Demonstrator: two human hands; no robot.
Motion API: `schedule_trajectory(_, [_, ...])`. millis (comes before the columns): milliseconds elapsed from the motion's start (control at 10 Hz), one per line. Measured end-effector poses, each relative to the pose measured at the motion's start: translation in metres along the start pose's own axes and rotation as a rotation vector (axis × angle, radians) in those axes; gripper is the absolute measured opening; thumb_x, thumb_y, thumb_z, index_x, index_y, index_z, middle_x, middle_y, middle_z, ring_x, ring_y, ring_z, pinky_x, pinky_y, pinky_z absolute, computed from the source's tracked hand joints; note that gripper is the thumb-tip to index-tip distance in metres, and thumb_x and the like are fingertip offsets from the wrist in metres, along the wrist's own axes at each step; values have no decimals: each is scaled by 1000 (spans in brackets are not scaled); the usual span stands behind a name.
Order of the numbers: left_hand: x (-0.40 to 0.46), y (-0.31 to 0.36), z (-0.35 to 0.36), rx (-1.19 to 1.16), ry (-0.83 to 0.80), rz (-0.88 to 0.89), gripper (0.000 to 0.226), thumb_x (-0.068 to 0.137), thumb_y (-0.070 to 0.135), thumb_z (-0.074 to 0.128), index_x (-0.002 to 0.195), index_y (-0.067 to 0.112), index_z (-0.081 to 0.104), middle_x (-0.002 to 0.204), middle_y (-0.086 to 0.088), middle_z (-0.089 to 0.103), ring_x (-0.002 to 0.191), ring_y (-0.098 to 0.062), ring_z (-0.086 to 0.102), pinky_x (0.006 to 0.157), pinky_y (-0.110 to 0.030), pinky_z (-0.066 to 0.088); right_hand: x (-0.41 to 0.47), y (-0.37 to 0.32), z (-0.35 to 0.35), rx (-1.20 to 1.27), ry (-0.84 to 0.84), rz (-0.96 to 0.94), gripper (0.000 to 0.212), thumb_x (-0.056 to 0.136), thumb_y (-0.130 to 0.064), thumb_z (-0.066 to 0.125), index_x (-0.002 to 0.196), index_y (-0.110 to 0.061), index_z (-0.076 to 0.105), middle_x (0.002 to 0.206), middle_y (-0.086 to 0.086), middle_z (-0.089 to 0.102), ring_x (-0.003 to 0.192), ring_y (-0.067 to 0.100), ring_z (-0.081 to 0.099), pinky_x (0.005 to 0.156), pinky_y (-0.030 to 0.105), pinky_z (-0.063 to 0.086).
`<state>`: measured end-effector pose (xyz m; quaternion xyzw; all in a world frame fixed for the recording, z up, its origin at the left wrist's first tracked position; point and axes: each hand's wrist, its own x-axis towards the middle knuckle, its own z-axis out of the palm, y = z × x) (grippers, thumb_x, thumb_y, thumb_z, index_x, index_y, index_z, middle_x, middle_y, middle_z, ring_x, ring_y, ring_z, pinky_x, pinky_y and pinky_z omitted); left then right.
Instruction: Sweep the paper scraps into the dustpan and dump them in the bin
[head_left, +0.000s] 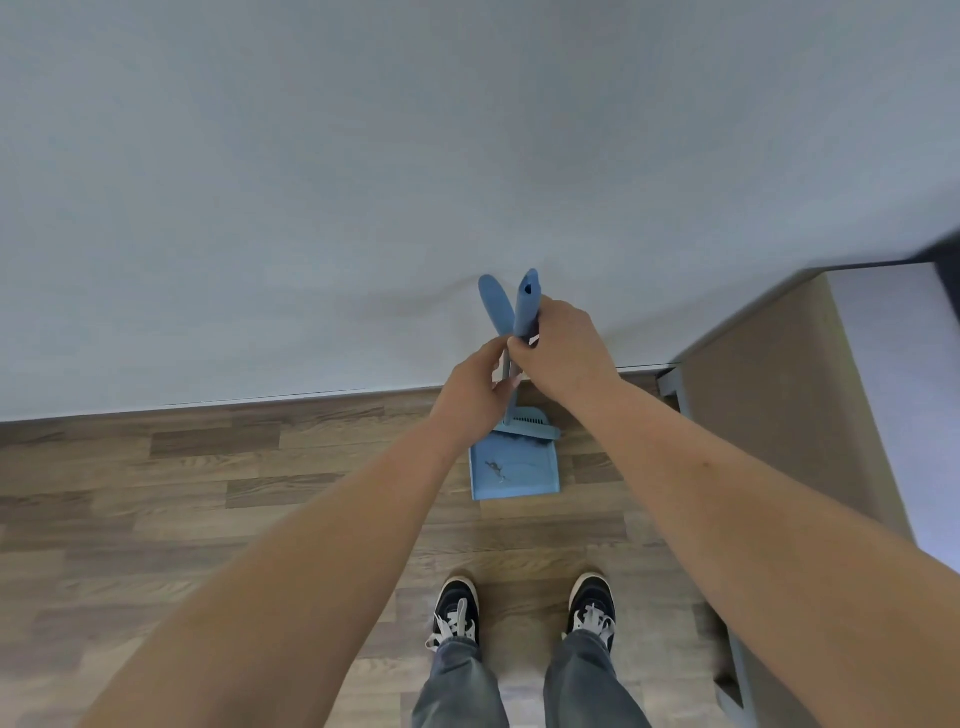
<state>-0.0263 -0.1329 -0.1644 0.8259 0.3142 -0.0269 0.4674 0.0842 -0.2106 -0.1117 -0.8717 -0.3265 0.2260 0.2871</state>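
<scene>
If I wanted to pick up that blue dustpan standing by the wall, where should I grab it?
Probably the flattened grip at the top of its long upright handle, from above on the left. The dustpan stands on the floor with that grip at hand height; the left hand is already at the shaft below, while the right hand holds the broom handle.

A plain pale grey-white wall (363, 156) meets a brown wood-plank floor (208, 493). A brown-sided cabinet with a pale top (789, 395) stands at the right against the wall.

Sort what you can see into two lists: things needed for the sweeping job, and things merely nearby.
Needed: broom handle in the right hand; dustpan handle at the left hand; dustpan.

Nearby: wooden cabinet; wall; shoes.
</scene>
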Motion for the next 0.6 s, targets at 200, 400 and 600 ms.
schedule_trajectory(200, [-3,-3,-14,116,57,38,51,94,26,57,139,40,39,125,-5,65,107,-17,64,87,-40,57,-1,0,-3,-29,-7,3,24,86,-23,60,105,-9,60,97,7,67,83,22,63,70,32,52])
schedule_trajectory(400, [-15,-14,-39,196,87,92,44,96,22,57,138,28,46,122,-3,65,90,-13,64,86,-37,56,-1,-3,-10,-46,-37,44,29,84,-23,64,110,-11,58,104,4,66,86,20,62,71,29,50])
schedule_trajectory(600, [-34,-12,-67,211,142,157,32,93,23,60,124,26,59,111,5,65,89,-8,65,85,-38,56,-16,-11,-33,-85,-113,112,61,87,-5,60,143,-16,37,131,8,55,113,26,57,77,28,43])
